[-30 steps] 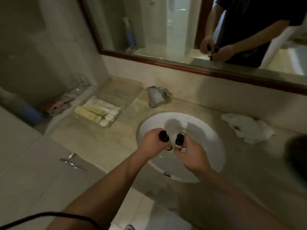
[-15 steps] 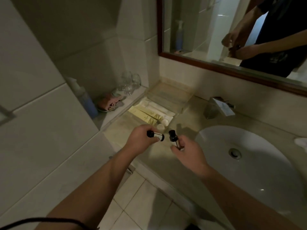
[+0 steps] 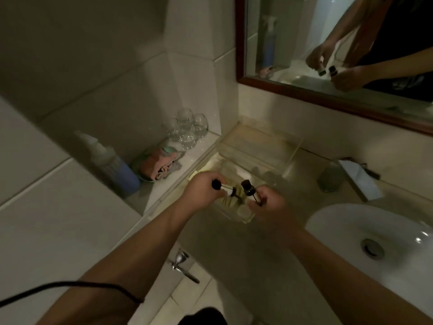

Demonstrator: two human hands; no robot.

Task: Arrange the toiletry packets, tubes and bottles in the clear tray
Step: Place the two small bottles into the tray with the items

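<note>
My left hand [image 3: 203, 193] grips a small clear bottle with a black cap [image 3: 221, 186], held nearly level with the cap pointing left. My right hand [image 3: 267, 202] holds a second small black-capped bottle [image 3: 248, 188], tilted with its cap up. Both hands hover over the near end of the clear tray [image 3: 257, 148], which lies on the counter in the corner by the wall. Yellowish packets and tubes [image 3: 232, 198] lie in the tray beneath the hands, partly hidden by them.
A white sink [image 3: 365, 233] sits at the right with the faucet [image 3: 351, 174] behind it. On the left ledge stand several glasses [image 3: 187, 127], a folded pink cloth on a dish [image 3: 159, 165] and a blue spray bottle [image 3: 112, 165]. The mirror [image 3: 328, 43] hangs above.
Both hands have carried the two bottles left from over the sink to above the tray's near end. The view has swung left with them.
</note>
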